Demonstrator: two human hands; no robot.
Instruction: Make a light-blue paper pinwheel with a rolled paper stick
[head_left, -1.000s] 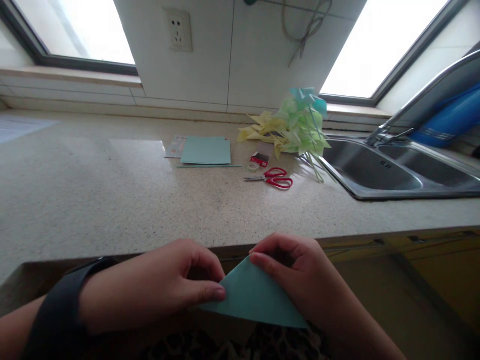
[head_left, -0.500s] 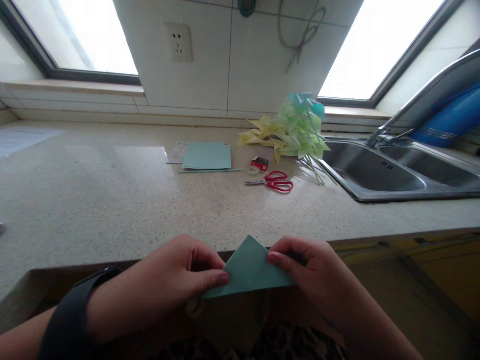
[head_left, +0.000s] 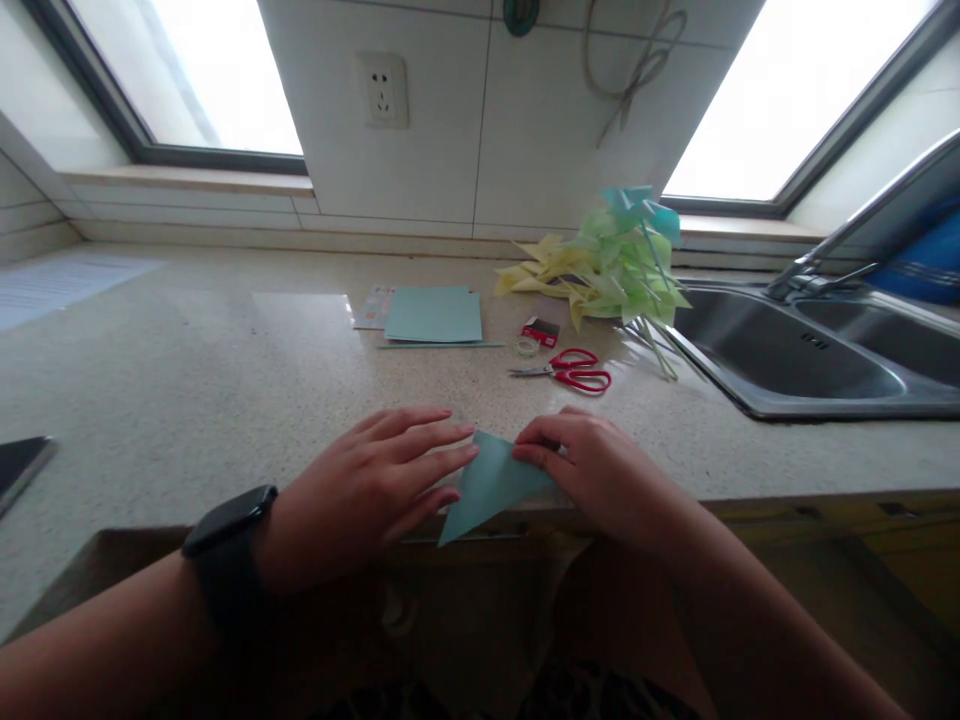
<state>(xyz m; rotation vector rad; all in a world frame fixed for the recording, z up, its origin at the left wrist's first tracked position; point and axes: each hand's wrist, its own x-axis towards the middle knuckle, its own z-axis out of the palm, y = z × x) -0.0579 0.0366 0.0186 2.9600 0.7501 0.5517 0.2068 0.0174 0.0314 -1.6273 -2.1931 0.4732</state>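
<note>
A light blue-green sheet of paper (head_left: 491,485), folded into a triangle, lies across the counter's front edge, one corner jutting past it. My right hand (head_left: 592,460) pinches its right side between thumb and fingers. Fingers stretched out and apart, my left hand (head_left: 401,465) reaches over the paper's left side; its fingertips are at the paper's edge, and I cannot tell how firmly they touch. Beyond the hands lie red-handled scissors (head_left: 574,372), a small roll of tape (head_left: 526,347) and a small red and black box (head_left: 541,331).
A stack of blue-green paper (head_left: 433,314) rests on the counter (head_left: 247,400), with a thin stick (head_left: 442,346) before it. Yellow, green and blue paper pinwheels (head_left: 600,265) are heaped beside the steel sink (head_left: 787,350). A dark flat object (head_left: 22,468) sits at far left.
The folded paper has moved forward onto the counter's edge and turned. My left hand has let go of its corner and spread its fingers; my right hand keeps its pinch.
</note>
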